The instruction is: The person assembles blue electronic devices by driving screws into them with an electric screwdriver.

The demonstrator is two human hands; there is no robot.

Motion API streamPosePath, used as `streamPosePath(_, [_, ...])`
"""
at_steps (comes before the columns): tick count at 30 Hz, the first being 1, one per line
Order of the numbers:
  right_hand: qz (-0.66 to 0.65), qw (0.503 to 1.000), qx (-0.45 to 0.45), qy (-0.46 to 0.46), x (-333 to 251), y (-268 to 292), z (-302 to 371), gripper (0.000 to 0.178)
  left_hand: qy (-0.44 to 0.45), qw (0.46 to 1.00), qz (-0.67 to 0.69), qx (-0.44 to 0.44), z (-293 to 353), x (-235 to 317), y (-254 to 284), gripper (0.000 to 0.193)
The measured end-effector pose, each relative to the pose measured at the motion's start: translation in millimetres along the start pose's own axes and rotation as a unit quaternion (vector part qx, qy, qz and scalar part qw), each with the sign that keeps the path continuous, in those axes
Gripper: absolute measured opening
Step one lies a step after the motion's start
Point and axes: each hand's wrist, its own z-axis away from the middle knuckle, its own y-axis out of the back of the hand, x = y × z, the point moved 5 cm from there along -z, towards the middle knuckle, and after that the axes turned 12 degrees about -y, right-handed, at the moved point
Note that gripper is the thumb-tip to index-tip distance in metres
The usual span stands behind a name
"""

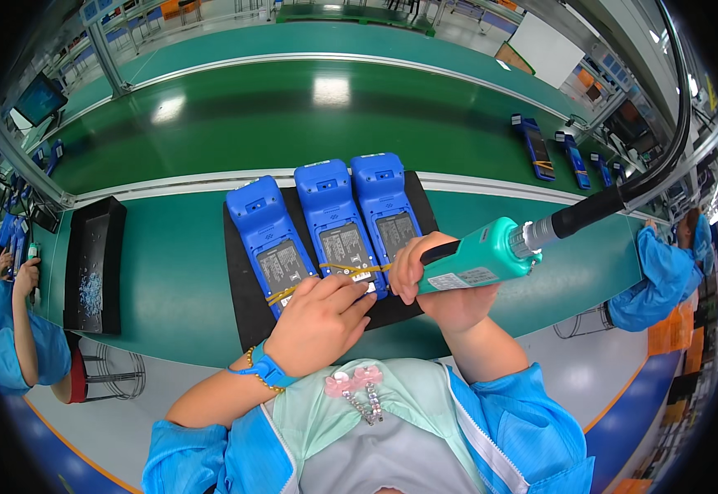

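Three blue handheld terminals lie side by side, back up, on a black mat (pixel 248 319): a left one (pixel 258 206), a middle one (pixel 324 183) and a right one (pixel 379 174). Each shows a dark labelled battery area. Yellow rubber bands cross their lower ends. My left hand (pixel 319 319) is closed over the lower end of the middle terminal, fingers bent beside the band; its fingertips are partly hidden. Gripped in my right hand (pixel 445 288) is a green electric screwdriver (pixel 482 257), tilted over the right terminal's lower end. My hand hides its tip.
To the left stands a black tray (pixel 114 272) holding small loose pieces. A thick black cable (pixel 594 212) runs from the screwdriver toward the upper right. More blue terminals (pixel 538 150) lie on the green line beyond the rail. Co-workers in blue sit at both sides.
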Motion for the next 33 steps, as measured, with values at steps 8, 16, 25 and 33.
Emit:
streamPosePath(8, [-0.013, 1.000, 0.015, -0.016, -0.8, -9.6, 4.5, 0.075, 0.004, 1.000, 0.004, -0.004, 0.2, -1.7, -0.3, 0.034])
streamPosePath(16, [-0.007, 1.000, -0.004, -0.016, 2.9, -9.8, 2.0, 0.040, -0.008, 1.000, -0.007, 0.015, -1.7, -1.2, 2.3, 0.033])
streamPosePath(25, [-0.006, 0.998, 0.042, -0.041, 6.0, -5.6, -0.4, 0.092, -0.001, 1.000, -0.008, 0.001, 0.5, 0.1, 1.9, 0.035])
streamPosePath(33, [-0.018, 1.000, -0.010, -0.001, -28.8, -18.7, -3.7, 0.097, -0.001, 1.000, -0.002, 0.023, 6.9, -1.0, 3.7, 0.032])
